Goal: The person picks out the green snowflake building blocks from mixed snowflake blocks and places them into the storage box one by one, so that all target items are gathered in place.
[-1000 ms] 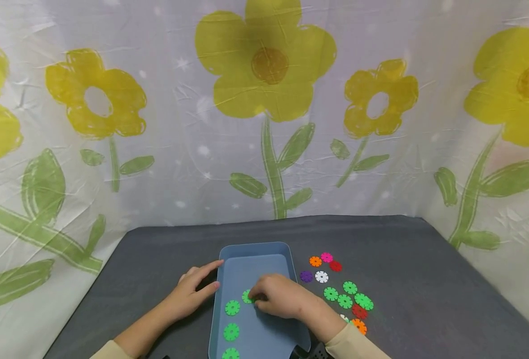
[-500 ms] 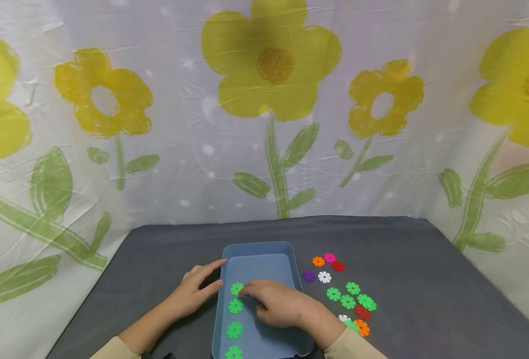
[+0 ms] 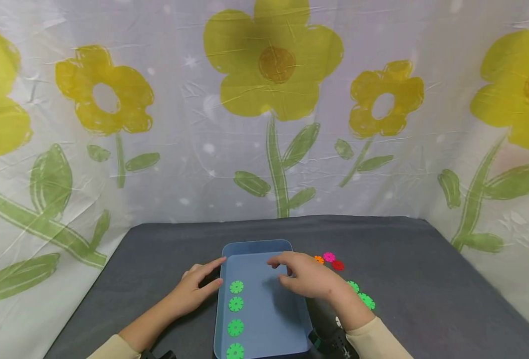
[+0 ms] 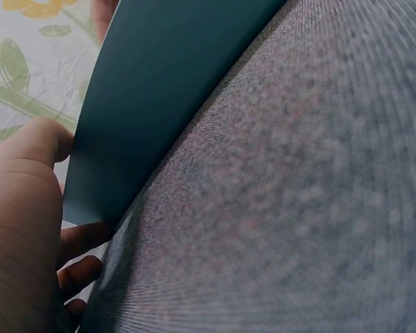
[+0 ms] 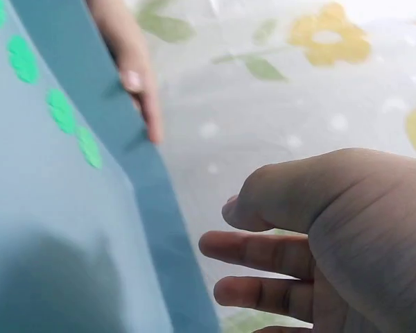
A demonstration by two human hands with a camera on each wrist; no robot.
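A blue rectangular tray [image 3: 268,326] lies on the dark table. Along its left side, several green notched plastic discs [image 3: 236,304] form a column; they also show in the right wrist view as green discs [image 5: 60,111]. My left hand [image 3: 198,289] rests against the tray's left rim, thumb and index finger spread apart. In the left wrist view its thumb [image 4: 45,139] touches the tray's outer wall [image 4: 139,104]. My right hand [image 3: 306,273] hovers above the tray's right side with loosely bent fingers and nothing between them.
Right of the tray lie loose discs: a pink one [image 3: 329,257], a red one [image 3: 338,265], an orange one [image 3: 319,259] and green ones [image 3: 366,300]. My right arm hides others. A flower-printed curtain [image 3: 179,124] stands behind the table [image 3: 403,279].
My right hand slid a green disc left to the top of the column, let go of it, then lifted away to the right. The left hand stayed at the rim.
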